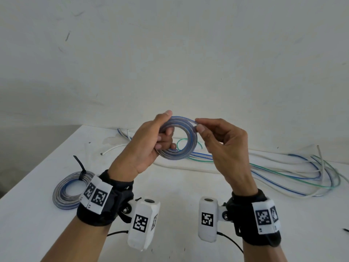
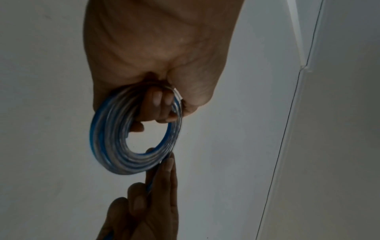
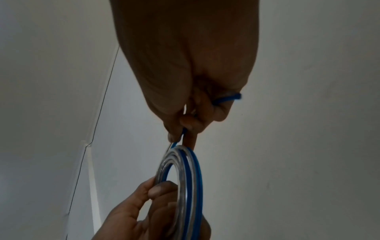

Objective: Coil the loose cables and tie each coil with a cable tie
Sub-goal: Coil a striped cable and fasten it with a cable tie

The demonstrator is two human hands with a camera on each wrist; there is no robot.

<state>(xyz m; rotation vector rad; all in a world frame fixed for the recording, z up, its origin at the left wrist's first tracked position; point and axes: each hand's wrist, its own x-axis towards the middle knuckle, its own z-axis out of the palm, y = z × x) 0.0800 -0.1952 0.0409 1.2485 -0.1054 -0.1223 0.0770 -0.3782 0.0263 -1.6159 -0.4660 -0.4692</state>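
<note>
I hold a small coil of clear, blue-striped cable (image 1: 176,156) upright above the white table (image 1: 179,186). My left hand (image 1: 164,137) grips its left side, fingers curled through the ring and thumb on top. My right hand (image 1: 198,125) pinches the cable's free end at the coil's upper right. The left wrist view shows the coil (image 2: 111,146) under my left hand (image 2: 158,105), with right fingers (image 2: 166,175) touching its rim. In the right wrist view, my right hand (image 3: 183,131) pinches the strand above the coil (image 3: 193,178), and the blue tip (image 3: 230,97) pokes out past the fingers.
A second coil (image 1: 64,191) lies at the table's left, bound by a black cable tie (image 1: 81,168). Several loose cables (image 1: 283,173), blue, green and white, sprawl along the back and right. A small black item (image 1: 345,230) lies at the right edge. The wall stands close behind.
</note>
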